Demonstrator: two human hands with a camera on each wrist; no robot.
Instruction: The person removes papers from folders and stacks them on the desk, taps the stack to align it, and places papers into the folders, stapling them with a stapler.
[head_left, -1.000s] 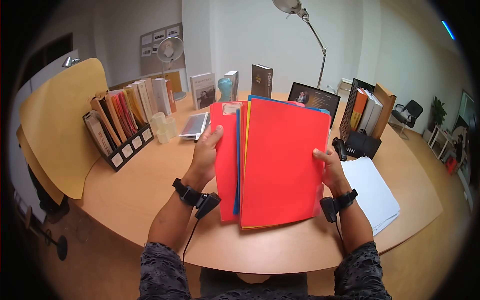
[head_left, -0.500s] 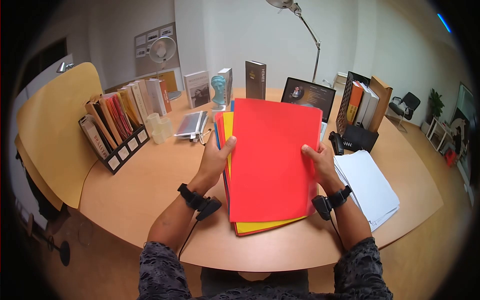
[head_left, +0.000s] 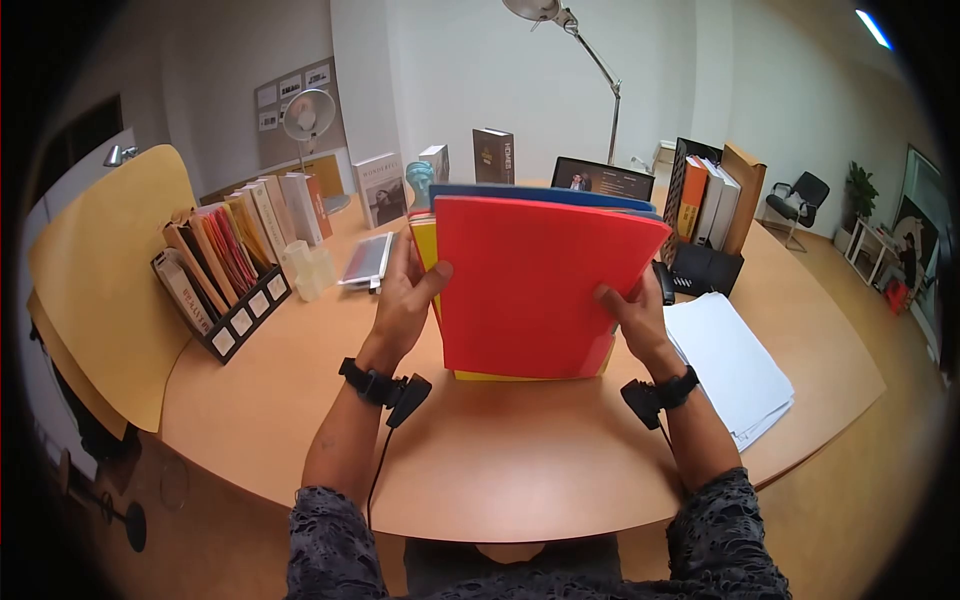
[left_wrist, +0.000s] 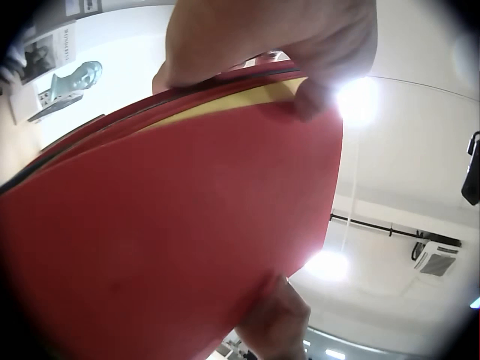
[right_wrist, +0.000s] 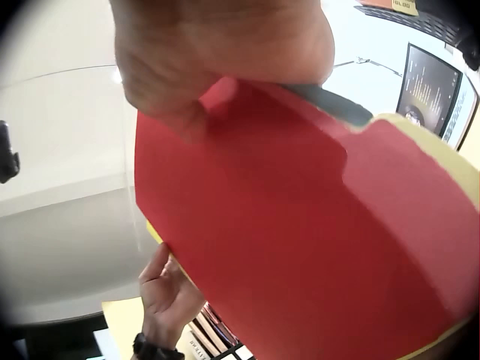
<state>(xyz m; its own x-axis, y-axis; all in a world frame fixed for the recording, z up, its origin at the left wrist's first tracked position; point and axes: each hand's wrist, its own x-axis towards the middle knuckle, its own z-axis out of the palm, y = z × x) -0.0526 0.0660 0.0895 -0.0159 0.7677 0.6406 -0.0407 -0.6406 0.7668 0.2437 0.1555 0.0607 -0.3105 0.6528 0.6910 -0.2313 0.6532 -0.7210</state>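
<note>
Both hands hold a stack of coloured file folders [head_left: 540, 290] in front of the body, a red one facing the person. Yellow and blue edges show behind it. My left hand [head_left: 405, 300] grips the left side, thumb on the red front and fingers behind. On the opposite side my right hand [head_left: 640, 315] pinches the stack the same way. The stack stands nearly upright, its lower edge close over the desk [head_left: 480, 460]. In the left wrist view a yellow folder [left_wrist: 225, 105] shows between red ones near the left hand. Most fingertips are hidden behind the folders.
Left stands a black file rack [head_left: 240, 325] of folders and books, beside a large tan panel [head_left: 110, 290]. White papers [head_left: 730, 365] lie at right, near a phone [head_left: 665, 282] and a book holder [head_left: 705, 265]. Behind are a laptop [head_left: 610, 182], a teal bust [head_left: 420, 183] and a zip pouch [head_left: 367, 260].
The fanned-out folders have come together into a tighter stack. It has tilted more upright, its lower edge moving away from the body. Both hands keep hold of its sides.
</note>
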